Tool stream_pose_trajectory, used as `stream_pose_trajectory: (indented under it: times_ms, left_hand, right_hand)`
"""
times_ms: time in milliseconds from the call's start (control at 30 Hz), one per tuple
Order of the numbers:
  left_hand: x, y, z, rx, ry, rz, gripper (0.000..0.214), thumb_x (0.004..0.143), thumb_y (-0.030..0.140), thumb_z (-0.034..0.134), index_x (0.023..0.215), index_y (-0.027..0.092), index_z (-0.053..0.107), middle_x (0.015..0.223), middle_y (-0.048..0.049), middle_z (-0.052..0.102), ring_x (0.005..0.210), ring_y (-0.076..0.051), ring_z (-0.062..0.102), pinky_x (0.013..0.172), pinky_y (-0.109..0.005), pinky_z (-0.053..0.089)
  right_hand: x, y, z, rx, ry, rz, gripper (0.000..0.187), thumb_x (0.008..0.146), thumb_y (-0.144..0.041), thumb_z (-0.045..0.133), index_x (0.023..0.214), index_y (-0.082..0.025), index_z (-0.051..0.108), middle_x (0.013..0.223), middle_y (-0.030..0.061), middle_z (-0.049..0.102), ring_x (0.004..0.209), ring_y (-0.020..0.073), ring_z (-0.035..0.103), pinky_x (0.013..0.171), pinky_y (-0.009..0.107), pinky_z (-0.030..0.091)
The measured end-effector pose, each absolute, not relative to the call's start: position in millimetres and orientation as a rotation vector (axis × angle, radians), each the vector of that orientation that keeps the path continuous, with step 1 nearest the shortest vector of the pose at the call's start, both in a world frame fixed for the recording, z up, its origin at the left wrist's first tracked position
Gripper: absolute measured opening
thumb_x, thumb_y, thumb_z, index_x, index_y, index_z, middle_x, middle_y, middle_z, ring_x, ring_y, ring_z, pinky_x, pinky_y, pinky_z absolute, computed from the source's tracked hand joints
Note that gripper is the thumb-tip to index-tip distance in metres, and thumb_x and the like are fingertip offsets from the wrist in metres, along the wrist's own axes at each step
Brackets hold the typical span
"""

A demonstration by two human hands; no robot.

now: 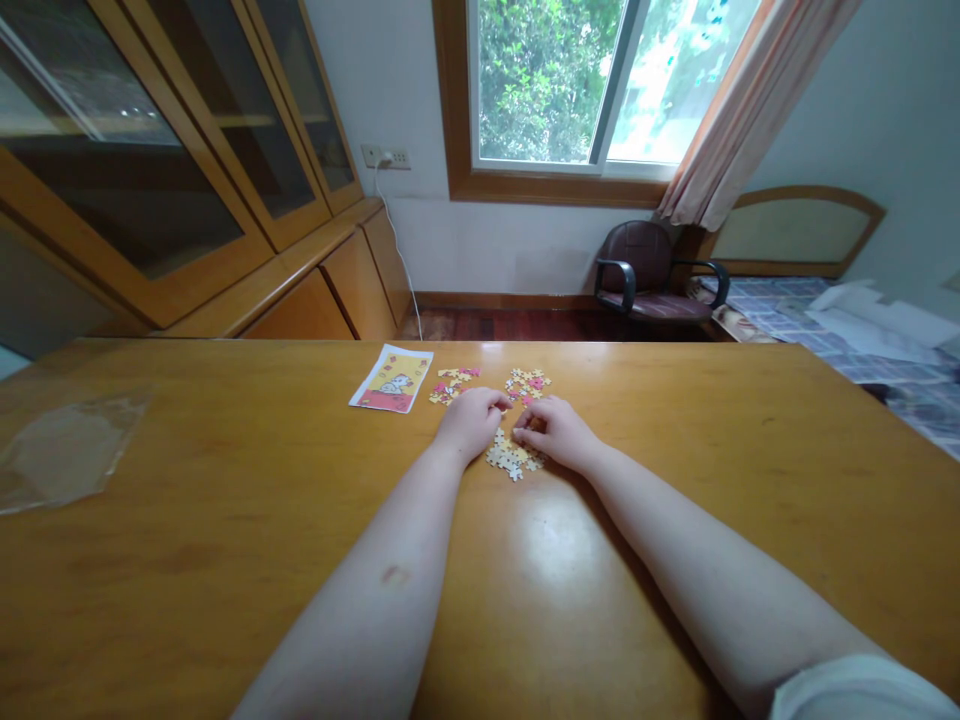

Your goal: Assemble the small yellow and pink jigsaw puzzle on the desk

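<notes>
Several loose jigsaw pieces lie in small groups on the wooden table [315, 540]. My left hand [471, 422] is closed, its bent fingers pointing right between the piles; whatever they may hold is too small to make out. Facing it, my right hand [561, 433] has its thumb and fingers drawn together over the edge of the nearest pile of pale pieces [511, 458]. What sits in that pinch is hidden. Beyond the hands are a pink and yellow pile [529, 384] and another mixed pile [448, 390]. Left of these, a picture card [392, 380] shows a white animal on yellow and pink.
A clear plastic bag [67, 445] lies at the table's left. Behind the table stand a glass-door cabinet [247, 290], an office chair [649, 270] and a bed [795, 300]. A white cable [401, 255] hangs from the wall socket. The window [555, 80] is at the back.
</notes>
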State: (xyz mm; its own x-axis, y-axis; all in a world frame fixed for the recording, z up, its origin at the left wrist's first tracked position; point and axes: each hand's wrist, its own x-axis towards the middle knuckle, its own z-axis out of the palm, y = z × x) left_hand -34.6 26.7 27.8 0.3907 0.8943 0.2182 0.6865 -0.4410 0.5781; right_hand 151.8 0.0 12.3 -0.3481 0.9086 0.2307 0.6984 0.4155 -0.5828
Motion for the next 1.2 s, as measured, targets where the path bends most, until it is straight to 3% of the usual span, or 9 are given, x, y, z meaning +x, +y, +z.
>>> stream_pose_trajectory:
  times_ms: [167,400,600,833,933,1100,1200]
  left_hand:
    - [-36,28,28,2.226,1.421,0.740,0.033,0.077,0.011,0.045,0.089,0.020,0.074,0.094,-0.0039,0.074,0.093,-0.020,0.064,0.091,-0.033,0.049]
    - [-36,31,21,2.388,1.511,0.634,0.034,0.078,0.013,0.048,0.091,0.025,0.077,0.100,-0.0017,0.073,0.102,-0.023,0.059,0.097,-0.040,0.043]
    - [-37,32,19,2.390,1.615,0.573,0.032,0.078,0.014,0.049,0.086,0.026,0.078,0.100,-0.0015,0.074,0.103,-0.025,0.058,0.097,-0.042,0.042]
    - [-36,31,19,2.433,1.477,0.651,0.037,0.077,0.010,0.049,0.090,0.028,0.077,0.101,-0.0010,0.073,0.104,-0.023,0.057,0.098,-0.040,0.042]
    - [-35,30,16,2.473,1.395,0.640,0.036,0.077,0.010,0.050,0.087,0.030,0.078,0.103,-0.0004,0.072,0.105,-0.023,0.057,0.099,-0.042,0.040]
    - [-37,31,18,2.427,1.546,0.607,0.035,0.077,0.011,0.050,0.078,0.030,0.079,0.100,-0.0006,0.073,0.103,-0.024,0.058,0.097,-0.043,0.041]
    - [-39,32,21,2.370,1.668,0.606,0.032,0.076,0.012,0.051,0.076,0.028,0.078,0.097,-0.0016,0.074,0.101,-0.025,0.059,0.095,-0.042,0.042]
  right_hand:
    - [155,2,11,-1.437,-1.938,0.509,0.006,0.078,-0.022,0.070,0.073,-0.020,0.068,0.072,0.0005,0.066,0.070,0.0145,0.056,0.069,0.027,0.042]
    - [158,7,4,-1.409,-2.149,0.306,0.007,0.078,-0.025,0.073,0.072,-0.022,0.069,0.079,0.0022,0.071,0.077,0.0176,0.057,0.077,0.032,0.040]
    - [155,2,9,-1.355,-2.202,0.349,0.011,0.087,-0.024,0.060,0.086,-0.022,0.071,0.089,0.0040,0.072,0.086,0.0197,0.059,0.086,0.036,0.041]
    - [154,1,11,-1.368,-2.144,0.523,0.029,0.083,-0.009,0.049,0.104,-0.022,0.065,0.098,0.0028,0.072,0.095,0.0206,0.059,0.091,0.038,0.041]
    - [154,1,11,-1.371,-2.092,0.508,0.028,0.080,-0.007,0.049,0.099,-0.021,0.064,0.095,0.0031,0.072,0.092,0.0197,0.059,0.090,0.036,0.042]
    - [156,-1,18,-1.401,-2.000,0.512,0.013,0.084,-0.017,0.051,0.081,-0.019,0.063,0.077,0.0024,0.069,0.075,0.0171,0.058,0.073,0.028,0.043]
    - [156,-3,22,-1.332,-2.063,0.577,0.026,0.090,-0.021,0.045,0.070,-0.019,0.061,0.070,0.0009,0.066,0.069,0.0148,0.057,0.070,0.026,0.041]
